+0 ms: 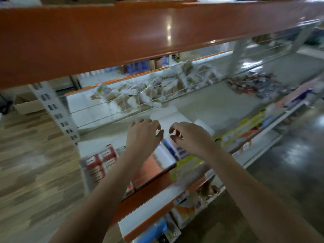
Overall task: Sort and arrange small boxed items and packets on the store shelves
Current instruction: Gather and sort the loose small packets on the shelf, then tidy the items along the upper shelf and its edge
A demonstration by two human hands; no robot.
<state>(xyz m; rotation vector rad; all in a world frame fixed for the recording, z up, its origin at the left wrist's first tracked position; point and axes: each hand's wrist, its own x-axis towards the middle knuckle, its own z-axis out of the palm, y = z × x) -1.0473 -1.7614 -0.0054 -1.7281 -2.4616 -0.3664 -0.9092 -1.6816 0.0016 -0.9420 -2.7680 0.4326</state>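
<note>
Both hands reach over the front of the middle shelf (201, 102), close together but apart. The left hand (142, 133) is palm down with fingers curled and loosely spread; it grips nothing visible. The right hand (190, 135) is also palm down, its fingers bent inward toward the thumb; whether it pinches anything cannot be told because of motion blur.

Just below and between the hands lies a shiny wrapped pack (157, 160), with a blue-and-white box (180, 150) beside it under the right wrist. Red-and-white boxes (100, 162) stand stacked at the shelf's left end, near the left forearm. Yellow packets (240, 132) line the front edge to the right. Behind a wire rail, clear packets (157, 88) fill the rear shelf. An orange shelf (122, 35) spans overhead.
</note>
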